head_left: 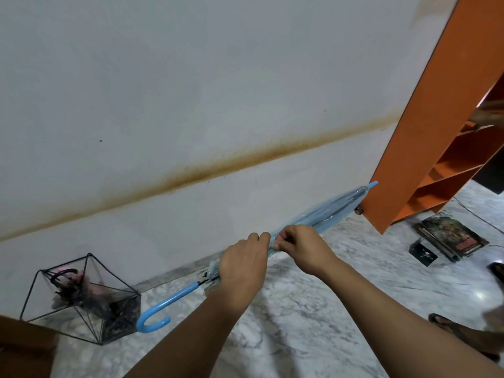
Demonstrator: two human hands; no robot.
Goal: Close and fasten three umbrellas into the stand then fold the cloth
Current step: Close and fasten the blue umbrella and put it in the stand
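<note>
Both hands clamp one closed, translucent light-blue umbrella with a blue crook handle, held level above the marbled floor: left hand wraps the canopy, right hand pinches its fastening strap. Expect light, slippery film; hold the stiff shaft. One black wire stand near the wall holds dark and pink umbrellas, number unclear.

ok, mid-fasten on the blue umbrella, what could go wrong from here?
1. The right hand pinches only a small bit at the canopy of the blue umbrella; if it slips, the folds may loosen again.
2. The tip sits close to the orange shelf; swinging the umbrella could knock it.
3. The wire stand already holds a dark umbrella, so the crook handle may snag going in.
</note>
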